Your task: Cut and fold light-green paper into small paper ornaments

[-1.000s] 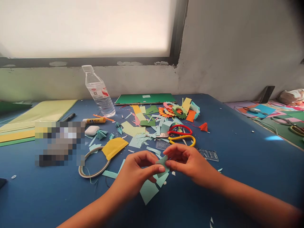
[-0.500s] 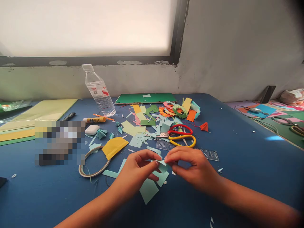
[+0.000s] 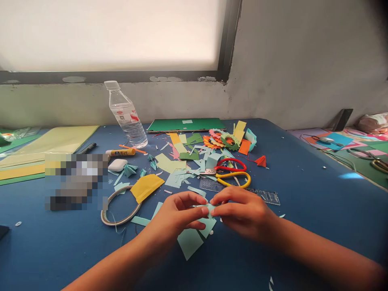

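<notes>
Both hands meet low over the blue tabletop (image 3: 303, 178), pinching one small mint-green paper piece (image 3: 208, 208) between them. Left hand (image 3: 176, 216) has thumb and forefinger closed on the piece's left side; the other fingers curl under. Right hand (image 3: 242, 212) closes its fingertips on the piece's right side, grip tight, knuckles up. The piece sits between the two thumbs, just above the tabletop, folds too small to make out.

Right under the hands: larger mint paper offcuts (image 3: 189, 242) lying flat on the tabletop. Just beyond the right hand: a clear plastic ruler (image 3: 266, 197), and red-and-yellow-handled scissors (image 3: 232, 171) lying among loose scraps. To the left of the left hand: a roll of tape (image 3: 119, 206), with a yellow paper piece (image 3: 145, 186) overlapping its rim. Farther back: a glue stick (image 3: 120, 152), a white eraser (image 3: 117, 165), a clear water bottle (image 3: 125, 115) standing upright, a dark green card sheet (image 3: 186, 125) flat near the wall, and orange-and-green cut paper flowers (image 3: 221, 140). A small red folded paper (image 3: 260, 161) sits apart, to the right of the scraps. Pale yellow-green sheets (image 3: 57, 141) are stacked at the far left.
</notes>
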`<state>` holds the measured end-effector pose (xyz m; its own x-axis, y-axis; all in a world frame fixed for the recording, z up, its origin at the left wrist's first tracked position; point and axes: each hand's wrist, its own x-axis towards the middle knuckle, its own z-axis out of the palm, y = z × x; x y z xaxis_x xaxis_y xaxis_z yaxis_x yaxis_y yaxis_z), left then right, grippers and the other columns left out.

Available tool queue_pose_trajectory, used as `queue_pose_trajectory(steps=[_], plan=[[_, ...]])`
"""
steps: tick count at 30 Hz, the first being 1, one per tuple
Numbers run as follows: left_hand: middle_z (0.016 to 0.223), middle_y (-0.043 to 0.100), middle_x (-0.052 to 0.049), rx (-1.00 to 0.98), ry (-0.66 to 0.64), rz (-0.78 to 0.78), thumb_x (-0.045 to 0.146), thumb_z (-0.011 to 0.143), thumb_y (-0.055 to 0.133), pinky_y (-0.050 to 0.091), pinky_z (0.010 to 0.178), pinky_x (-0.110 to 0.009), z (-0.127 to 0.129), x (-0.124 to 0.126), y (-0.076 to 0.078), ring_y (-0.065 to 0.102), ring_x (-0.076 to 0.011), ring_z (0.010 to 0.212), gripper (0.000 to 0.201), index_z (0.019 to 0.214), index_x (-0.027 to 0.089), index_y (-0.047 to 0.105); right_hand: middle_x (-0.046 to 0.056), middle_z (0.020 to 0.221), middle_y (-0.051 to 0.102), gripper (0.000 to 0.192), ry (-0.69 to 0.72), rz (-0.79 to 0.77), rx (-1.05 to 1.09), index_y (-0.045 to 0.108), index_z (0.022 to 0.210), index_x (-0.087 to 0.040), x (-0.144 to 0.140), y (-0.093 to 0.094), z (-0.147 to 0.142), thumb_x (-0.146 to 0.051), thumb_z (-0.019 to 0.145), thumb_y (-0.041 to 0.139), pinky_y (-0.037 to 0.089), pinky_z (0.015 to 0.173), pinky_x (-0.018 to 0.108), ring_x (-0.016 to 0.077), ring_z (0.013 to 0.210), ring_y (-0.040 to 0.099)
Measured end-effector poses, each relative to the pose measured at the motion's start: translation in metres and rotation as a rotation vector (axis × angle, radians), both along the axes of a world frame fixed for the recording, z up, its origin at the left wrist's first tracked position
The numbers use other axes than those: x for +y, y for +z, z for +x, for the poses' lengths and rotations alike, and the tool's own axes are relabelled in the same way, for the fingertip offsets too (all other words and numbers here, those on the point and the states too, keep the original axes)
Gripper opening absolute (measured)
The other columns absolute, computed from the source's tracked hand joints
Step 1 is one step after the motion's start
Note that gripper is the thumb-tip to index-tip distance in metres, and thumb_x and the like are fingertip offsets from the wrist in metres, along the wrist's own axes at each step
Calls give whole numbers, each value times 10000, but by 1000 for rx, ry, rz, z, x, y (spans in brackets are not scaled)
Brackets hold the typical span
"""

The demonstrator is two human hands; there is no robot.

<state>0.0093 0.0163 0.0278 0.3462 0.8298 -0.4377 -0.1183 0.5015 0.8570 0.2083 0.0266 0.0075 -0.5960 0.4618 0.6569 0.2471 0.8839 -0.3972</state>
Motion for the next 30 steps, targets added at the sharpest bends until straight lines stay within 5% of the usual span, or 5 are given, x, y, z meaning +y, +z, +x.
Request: queue_pose_trajectory(steps=[13, 23, 30], plan=[[711, 621, 11, -11, -30, -114, 173, 653, 767, 444, 538, -148, -1, -4, 7, 562, -90, 668, 82, 713, 160, 713, 74, 894, 716, 224, 23, 104, -53, 615, 1040, -185, -1, 4, -2, -122, 826, 593, 505, 752, 302, 170, 798, 654], [798, 661, -31, 409, -137, 485, 315, 767, 651, 465, 597, -221, 0, -14, 10, 585, -168, 740, 150, 795, 172, 690, 25, 711, 673, 63, -98, -430, 101, 639, 779, -196, -8, 10, -7, -148, 800, 603, 507, 647, 263, 151, 664, 623], [711, 646, -22, 475, -138, 462, 336, 764, 636, 439, 541, -228, 2, -13, 8, 559, -155, 628, 172, 757, 170, 679, 11, 699, 665, 70, -160, -676, 60, 635, 730, -195, -11, 13, -9, -208, 794, 608, 483, 629, 246, 144, 654, 589]])
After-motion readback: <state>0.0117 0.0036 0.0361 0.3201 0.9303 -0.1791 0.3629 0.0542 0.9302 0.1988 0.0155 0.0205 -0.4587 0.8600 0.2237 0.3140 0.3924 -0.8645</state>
